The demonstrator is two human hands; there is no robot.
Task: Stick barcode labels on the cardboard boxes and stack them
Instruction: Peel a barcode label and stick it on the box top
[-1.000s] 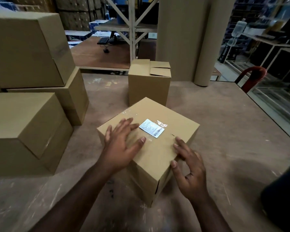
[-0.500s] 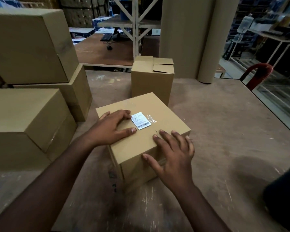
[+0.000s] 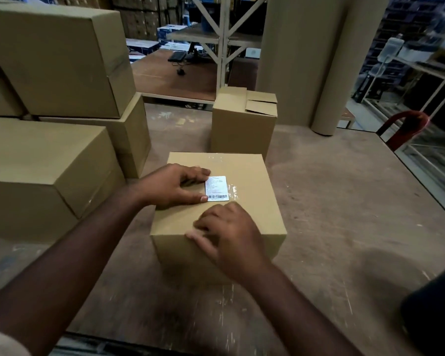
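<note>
My left hand (image 3: pixel 170 186) lies flat on top of the box (image 3: pixel 252 201) at the centre of the frame, fingers spread and holding nothing, thumb and forefinger touching the left edge of the barcode label (image 3: pixel 217 188). My right hand (image 3: pixel 229 237) rests open on the box's near top edge, blurred, with nothing in its grip. The label sits white on the lid, bars along its lower edge; the small print above them is too fine to read. Shiny clear tape (image 3: pixel 233 189) shows just right of it. Half a second ago the box stood skewed with a corner toward me; now it sits square, and my right hand has slid nearer the front edge. The box stands on the desk (image 3: pixel 344 201). A smaller box (image 3: pixel 242 124) stands just behind it, flaps loose. Stacked boxes (image 3: pixel 49 98) fill the left of the frame.
</note>
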